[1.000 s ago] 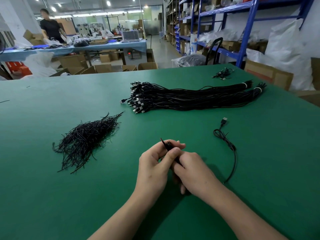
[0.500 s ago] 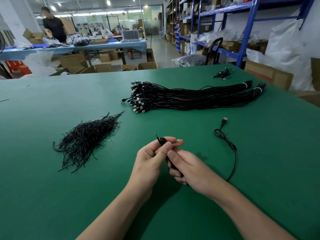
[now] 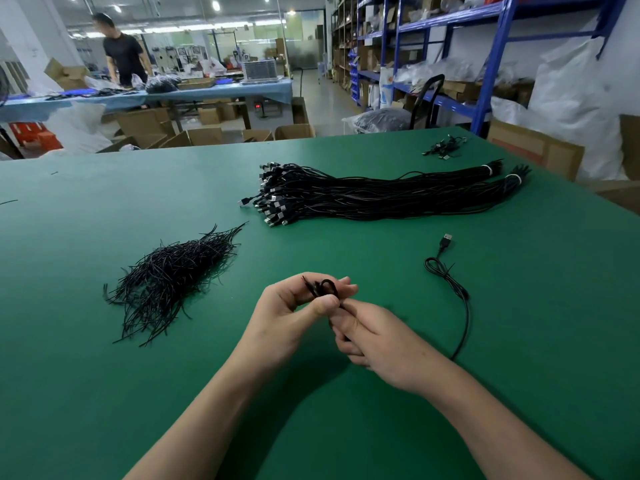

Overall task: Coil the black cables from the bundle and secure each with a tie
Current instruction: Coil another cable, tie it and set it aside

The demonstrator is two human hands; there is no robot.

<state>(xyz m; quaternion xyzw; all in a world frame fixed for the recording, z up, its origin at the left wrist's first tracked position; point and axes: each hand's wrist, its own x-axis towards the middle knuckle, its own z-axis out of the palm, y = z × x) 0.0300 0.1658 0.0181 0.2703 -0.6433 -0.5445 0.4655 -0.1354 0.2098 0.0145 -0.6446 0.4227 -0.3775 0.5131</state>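
Cable in hand [image 3: 323, 289]: small black loop on the near side of the bundle [image 3: 363, 195], held up between both my hands.
Left hand [image 3: 291, 317]: thumb and fingers pinch the loop; a thin black end pokes up from it, tie or cable tip I cannot tell.
Right hand [image 3: 377, 341]: fingers curled round the cable just under the loop.
Loose tail [image 3: 464, 306]: runs from under my right hand across the table [image 3: 104, 393] to the USB plug [image 3: 446, 239], near side of the bundle, uncoiled.
Done: no finished tied coil that I can see.
Left: this coil and its tie, then the whole bundle, I judge.
Tie pile [image 3: 173, 275]: left of the bundle, nearer me, plenty.
Small clump [image 3: 445, 148]: beyond the bundle's right end, too small to tell.
Writing: none readable.
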